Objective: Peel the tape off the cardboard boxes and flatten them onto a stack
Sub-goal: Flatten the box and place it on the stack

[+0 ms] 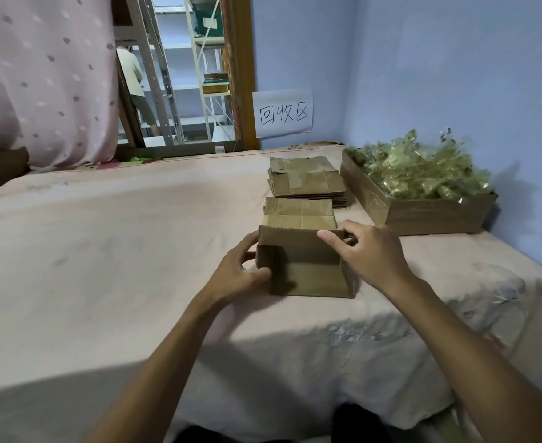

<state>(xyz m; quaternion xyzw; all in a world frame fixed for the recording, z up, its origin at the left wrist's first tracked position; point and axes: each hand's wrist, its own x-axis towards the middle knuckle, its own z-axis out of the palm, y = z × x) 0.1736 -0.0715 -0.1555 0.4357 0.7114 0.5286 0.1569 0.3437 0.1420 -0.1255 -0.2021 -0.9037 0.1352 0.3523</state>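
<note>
Near the front right of the pink-clothed worktop, between two hands: one box of brown corrugated cardboard, standing on the cloth. Curled round its left wall, the left hand, thumb on the near edge, fingers behind. Gripping the upper right corner, the right hand, thumb laid flat along the top edge, fingers bent down over the right side. Open mouth turned up and toward the person, with a shadowed inside and square, upright walls. Touching the far wall, flaps spread flat, creased, a seam down the middle. Long axis of box and flaps together running away from the person, toward the stack.

Just behind those flaps, one stack of flattened boxes, the same dull brown, edges layered and slightly uneven; layers too fine to count. Just right of the stack, one shallow cardboard carton, long side angled back toward the room's corner, glossy film on its walls, heaped with crumpled yellowish clear tape.

On the blue wall above the stack, one white paper sign with three handwritten characters. At far left, a pink dotted curtain; beside it, an opening onto metal shelving, with a person partly seen there, back turned.
</note>
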